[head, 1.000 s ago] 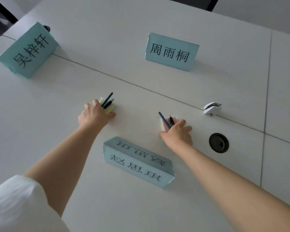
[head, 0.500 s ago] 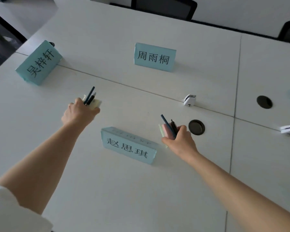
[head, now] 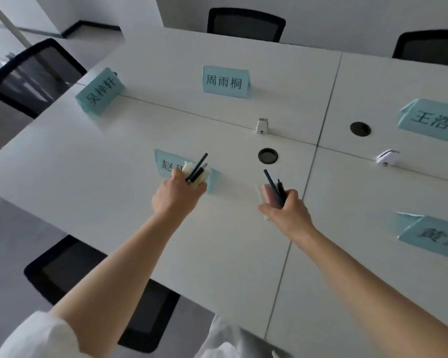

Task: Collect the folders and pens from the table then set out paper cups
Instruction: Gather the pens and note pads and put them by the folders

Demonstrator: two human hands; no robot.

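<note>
Two hands are loaded and held above the white table (head: pixel 114 156), neither resting on it. The left hand (head: pixel 175 196) is curled round a pale yellow pad (head: pixel 201 177) with two dark pens (head: pixel 197 167) pinned against it, their tips pointing up and away; it hangs just in front of the nearest name card (head: pixel 166 164), hiding much of its face. The right hand (head: pixel 289 209) grips a pink pad (head: pixel 268 193) together with a second pair of pens (head: pixel 276 186), likewise pinned under the fingers, near the round black cable port (head: pixel 267 156). In my judgement the collecting step is in hand, with pens gathered and carried. No folder and no paper cup is visible anywhere on the surface, so the cup step appears not yet begun. The next move calls for somewhere to put both bundles down, since neither hand has a finger free for anything else; no such place shows here. The table is made of several panels joined at seams, with two small white clips (head: pixel 262 125) set along the joints and a second port (head: pixel 360 129) further right. Four more pale blue name cards (head: pixel 225 81) stand about it. Black mesh chairs (head: pixel 246 24) are drawn up at the far side and at the left, against plain white walls.
</note>
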